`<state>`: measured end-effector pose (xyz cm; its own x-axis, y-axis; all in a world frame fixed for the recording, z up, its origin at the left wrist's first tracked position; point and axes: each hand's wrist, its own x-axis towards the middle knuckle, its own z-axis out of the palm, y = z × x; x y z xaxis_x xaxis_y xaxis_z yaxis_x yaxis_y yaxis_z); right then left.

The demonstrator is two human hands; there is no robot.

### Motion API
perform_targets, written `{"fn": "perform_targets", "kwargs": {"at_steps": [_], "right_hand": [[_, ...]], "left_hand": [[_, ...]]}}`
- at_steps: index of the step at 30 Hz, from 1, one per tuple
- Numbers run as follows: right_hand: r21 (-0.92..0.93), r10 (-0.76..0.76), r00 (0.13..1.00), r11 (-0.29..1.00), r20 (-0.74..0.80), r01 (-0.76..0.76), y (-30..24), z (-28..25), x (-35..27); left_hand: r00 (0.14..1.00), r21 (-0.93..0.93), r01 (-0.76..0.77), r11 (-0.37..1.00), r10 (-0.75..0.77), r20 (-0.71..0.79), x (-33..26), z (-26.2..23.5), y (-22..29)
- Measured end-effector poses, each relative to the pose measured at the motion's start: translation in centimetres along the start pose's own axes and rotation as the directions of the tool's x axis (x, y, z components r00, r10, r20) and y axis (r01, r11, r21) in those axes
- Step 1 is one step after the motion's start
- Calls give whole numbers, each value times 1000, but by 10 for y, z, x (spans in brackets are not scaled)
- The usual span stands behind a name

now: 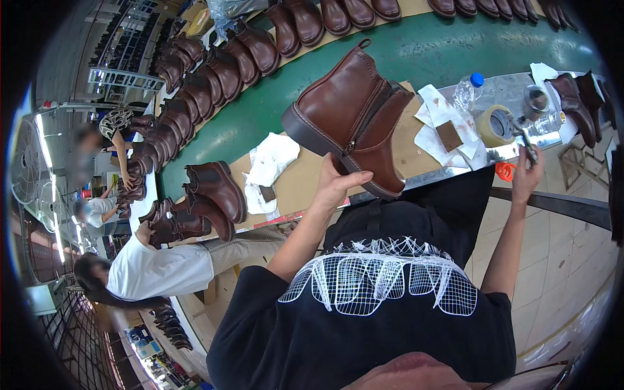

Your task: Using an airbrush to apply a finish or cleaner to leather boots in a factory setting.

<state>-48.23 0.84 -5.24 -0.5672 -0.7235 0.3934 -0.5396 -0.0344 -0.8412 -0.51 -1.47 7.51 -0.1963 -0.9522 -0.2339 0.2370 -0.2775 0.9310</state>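
My left hand [339,185] grips a brown leather ankle boot [341,104] by its underside and side, thumb across the leather. The boot is tilted over the bench, with a zip down its side and a pull loop at the top. Off to the right, my right hand [530,174] is closed on a small dark metal tool [525,138] at the bench edge; its exact kind is unclear. Close to that hand are a tape roll [495,125] and an orange plastic ring-shaped piece [504,171].
Rows of brown boots [224,73] line the green bench [416,45]. White cloths [273,156], a brown square pad [448,136], a blue-capped plastic bottle [469,91] and a clear cup [535,99] lie nearby. At the left, a co-worker in white [159,270] handles boots.
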Motion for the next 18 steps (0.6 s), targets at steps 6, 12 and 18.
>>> {"fn": "perform_targets", "kwargs": {"at_steps": [6,12,18], "right_hand": [[-181,-446,894,883,-41,432,-163,-51,15],[549,-217,974,822,58,150,-220,-49,-4],[434,-157,848,896,507,-93,-288,-9,-20]], "left_hand": [[996,-250,87,964,-92,-8,19,20,-8],[998,-269,54,962,-59,-10,31,30,-14],[998,-214,-57,975,49,-39,38,35,-15]]}}
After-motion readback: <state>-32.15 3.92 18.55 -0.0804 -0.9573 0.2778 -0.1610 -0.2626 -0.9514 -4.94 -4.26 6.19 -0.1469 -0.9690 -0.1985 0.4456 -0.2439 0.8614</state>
